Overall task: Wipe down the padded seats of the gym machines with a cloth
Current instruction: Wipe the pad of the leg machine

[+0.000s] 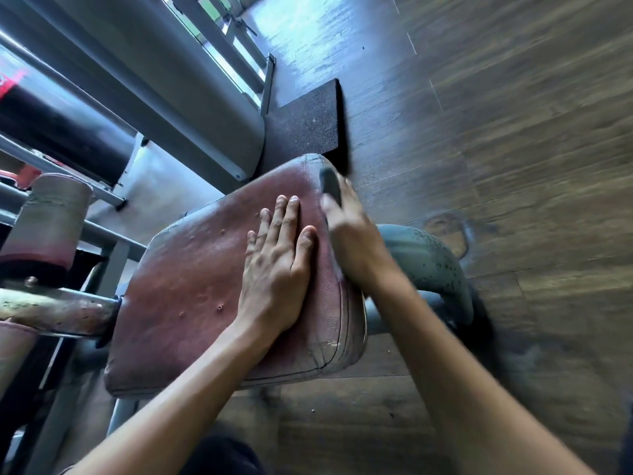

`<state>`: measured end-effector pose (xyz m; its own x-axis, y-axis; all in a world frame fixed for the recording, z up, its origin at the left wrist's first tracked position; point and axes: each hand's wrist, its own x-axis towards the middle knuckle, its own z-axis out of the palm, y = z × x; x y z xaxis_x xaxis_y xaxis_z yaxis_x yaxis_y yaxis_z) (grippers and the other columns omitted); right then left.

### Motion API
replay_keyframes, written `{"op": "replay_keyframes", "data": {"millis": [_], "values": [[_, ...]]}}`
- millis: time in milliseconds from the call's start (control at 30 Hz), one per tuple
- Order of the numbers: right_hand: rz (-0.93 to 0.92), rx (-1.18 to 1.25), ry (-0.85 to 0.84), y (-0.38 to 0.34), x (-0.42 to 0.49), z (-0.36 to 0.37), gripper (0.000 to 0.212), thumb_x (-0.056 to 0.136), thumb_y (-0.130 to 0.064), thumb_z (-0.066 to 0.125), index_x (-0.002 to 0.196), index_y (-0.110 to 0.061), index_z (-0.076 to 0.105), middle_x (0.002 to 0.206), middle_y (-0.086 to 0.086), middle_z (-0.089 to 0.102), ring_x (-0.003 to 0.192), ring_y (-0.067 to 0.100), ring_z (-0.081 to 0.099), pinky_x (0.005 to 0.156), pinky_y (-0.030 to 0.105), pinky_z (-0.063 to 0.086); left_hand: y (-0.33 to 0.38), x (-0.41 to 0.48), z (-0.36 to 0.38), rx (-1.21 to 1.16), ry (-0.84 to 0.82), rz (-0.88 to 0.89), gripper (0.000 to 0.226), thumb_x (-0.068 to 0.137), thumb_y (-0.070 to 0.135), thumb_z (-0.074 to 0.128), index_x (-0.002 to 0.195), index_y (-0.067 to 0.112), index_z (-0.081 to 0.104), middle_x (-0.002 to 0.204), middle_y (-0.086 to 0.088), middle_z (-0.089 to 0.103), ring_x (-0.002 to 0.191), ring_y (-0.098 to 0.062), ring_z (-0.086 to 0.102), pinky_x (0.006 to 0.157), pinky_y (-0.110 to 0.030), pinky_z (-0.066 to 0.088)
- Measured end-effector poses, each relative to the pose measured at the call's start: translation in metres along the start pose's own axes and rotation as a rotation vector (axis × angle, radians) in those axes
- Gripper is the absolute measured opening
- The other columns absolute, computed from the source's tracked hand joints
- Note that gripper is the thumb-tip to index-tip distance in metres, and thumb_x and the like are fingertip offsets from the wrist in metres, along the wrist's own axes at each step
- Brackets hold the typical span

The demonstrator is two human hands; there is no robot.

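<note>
A dark wood floor (513, 166) lies under a gym machine. A black mat (308, 125) sits on the floor past the seat. The red seat (191, 286) is in the middle, worn and cracked. The left hand (274, 269) lies flat on the seat, fingers straight. The right hand (352, 241) is blurry and holds a grey cloth (330, 185) on the seat's right edge, near the far corner. A grey handle (431, 265) sticks out beside that hand.

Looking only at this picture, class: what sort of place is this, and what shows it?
Probably a gym: a worn red padded seat on a metal frame, a padded roller beside it, and a black rubber mat.
</note>
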<state>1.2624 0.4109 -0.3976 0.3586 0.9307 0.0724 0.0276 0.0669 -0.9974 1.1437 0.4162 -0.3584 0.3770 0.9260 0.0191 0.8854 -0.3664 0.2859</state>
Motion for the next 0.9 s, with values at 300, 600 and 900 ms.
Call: {"op": "replay_keyframes", "data": {"millis": [300, 600, 900], "values": [[0.168, 0.014, -0.063, -0.002, 0.001, -0.005, 0.043, 0.102, -0.009, 0.029, 0.137, 0.01, 0.046, 0.147, 0.027, 0.042, 0.141, 0.036, 0.034, 0.115, 0.037, 0.017, 0.002, -0.001, -0.002, 0.007, -0.015, 0.002, 0.068, 0.091, 0.053, 0.016, 0.156, 0.033, 0.011, 0.163, 0.016, 0.003, 0.15, -0.005, -0.005, 0.123, -0.031, -0.005], [0.114, 0.125, 0.094, -0.021, -0.122, 0.008, 0.059, 0.1, -0.039, 0.03, 0.156, -0.029, 0.014, 0.16, -0.024, 0.006, 0.142, -0.016, 0.0, 0.111, 0.003, -0.004, 0.0, -0.001, -0.001, 0.029, -0.023, 0.007, 0.067, 0.093, 0.053, 0.016, 0.156, 0.033, 0.011, 0.163, 0.016, 0.002, 0.15, -0.005, -0.005, 0.122, -0.031, -0.005], [0.148, 0.135, 0.044, -0.015, -0.017, -0.004, 0.051, 0.105, -0.027, 0.034, 0.155, -0.02, 0.025, 0.162, -0.006, 0.025, 0.147, 0.004, 0.019, 0.121, 0.025, 0.012, -0.002, 0.001, 0.001, 0.033, 0.004, 0.016, 0.055, 0.103, 0.047, 0.024, 0.155, 0.035, 0.01, 0.163, 0.018, 0.001, 0.149, -0.003, -0.007, 0.123, -0.03, -0.005]]}}
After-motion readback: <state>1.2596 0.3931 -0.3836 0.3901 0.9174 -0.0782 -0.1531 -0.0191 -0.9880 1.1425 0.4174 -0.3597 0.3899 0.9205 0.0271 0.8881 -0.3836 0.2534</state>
